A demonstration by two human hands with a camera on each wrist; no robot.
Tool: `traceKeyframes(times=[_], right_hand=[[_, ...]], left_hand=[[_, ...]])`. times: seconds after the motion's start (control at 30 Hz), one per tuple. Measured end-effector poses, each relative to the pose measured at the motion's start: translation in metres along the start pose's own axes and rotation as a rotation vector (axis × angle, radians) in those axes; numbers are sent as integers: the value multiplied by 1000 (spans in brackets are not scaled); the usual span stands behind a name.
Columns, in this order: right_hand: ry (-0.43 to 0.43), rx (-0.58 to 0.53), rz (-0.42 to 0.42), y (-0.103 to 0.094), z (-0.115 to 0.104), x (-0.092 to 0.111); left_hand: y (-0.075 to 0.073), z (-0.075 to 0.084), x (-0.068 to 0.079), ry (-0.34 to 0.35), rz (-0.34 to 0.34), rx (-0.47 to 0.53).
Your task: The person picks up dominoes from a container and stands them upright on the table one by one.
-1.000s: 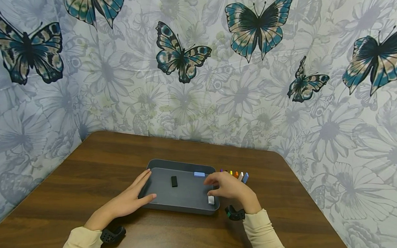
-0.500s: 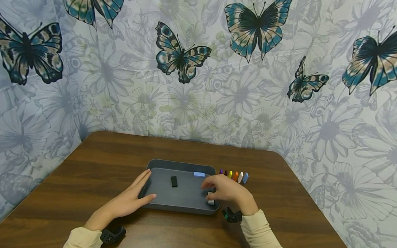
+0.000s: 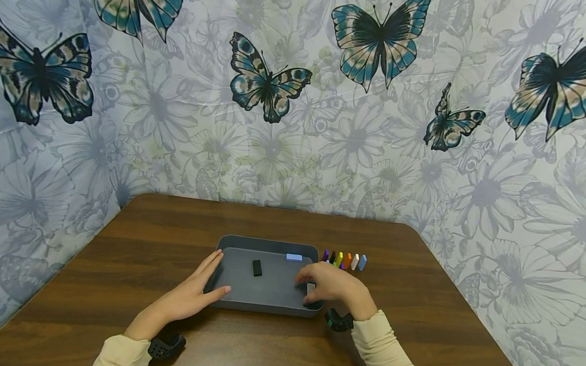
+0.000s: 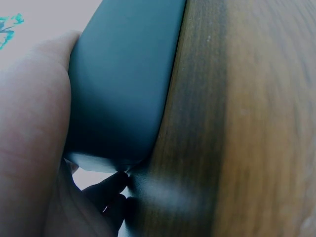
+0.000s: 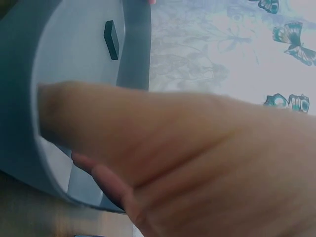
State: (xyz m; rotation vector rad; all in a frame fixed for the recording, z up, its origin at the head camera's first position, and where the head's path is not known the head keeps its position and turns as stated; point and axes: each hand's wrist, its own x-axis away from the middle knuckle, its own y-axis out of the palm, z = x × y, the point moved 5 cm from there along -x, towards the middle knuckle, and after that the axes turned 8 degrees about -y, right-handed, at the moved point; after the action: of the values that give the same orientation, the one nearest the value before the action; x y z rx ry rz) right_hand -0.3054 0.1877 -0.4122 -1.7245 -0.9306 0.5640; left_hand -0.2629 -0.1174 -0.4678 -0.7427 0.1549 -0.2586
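My left hand [image 3: 187,295] rests with straight, spread fingers against the left end of a grey tray [image 3: 265,302]. The left wrist view shows the thumb along the tray's wall [image 4: 128,84]. At the tray's right end, my right hand [image 3: 332,284] reaches inside with bent fingers and thumb apart. A white block [image 3: 310,288] lies beneath it, partly hidden; its pale face [image 5: 57,158] shows between thumb and fingers in the right wrist view. No firm grip is visible. A black block [image 3: 257,267] and a blue block [image 3: 294,257] lie on the tray floor.
Just beyond the tray's right end, several small coloured blocks stand on the wooden table [image 3: 178,230], among them an orange block [image 3: 347,260] and a blue block [image 3: 363,262]. My right hand hides part of this group. A butterfly-patterned wall covering [image 3: 292,150] rises behind the table.
My right hand has moved slightly left and down toward the white block, covering more of it. More of the coloured blocks behind the hand now show. My left hand has stayed still.
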Motion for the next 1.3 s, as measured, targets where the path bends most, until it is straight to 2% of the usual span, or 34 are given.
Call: traceKeyframes(times=[0.7, 1.3], right_hand=[[29, 63, -1, 5, 3, -3], [-53, 52, 61, 3, 2, -5]], left_hand=[[1, -1, 0, 7, 5, -3], [4, -4, -3, -13, 2, 11]])
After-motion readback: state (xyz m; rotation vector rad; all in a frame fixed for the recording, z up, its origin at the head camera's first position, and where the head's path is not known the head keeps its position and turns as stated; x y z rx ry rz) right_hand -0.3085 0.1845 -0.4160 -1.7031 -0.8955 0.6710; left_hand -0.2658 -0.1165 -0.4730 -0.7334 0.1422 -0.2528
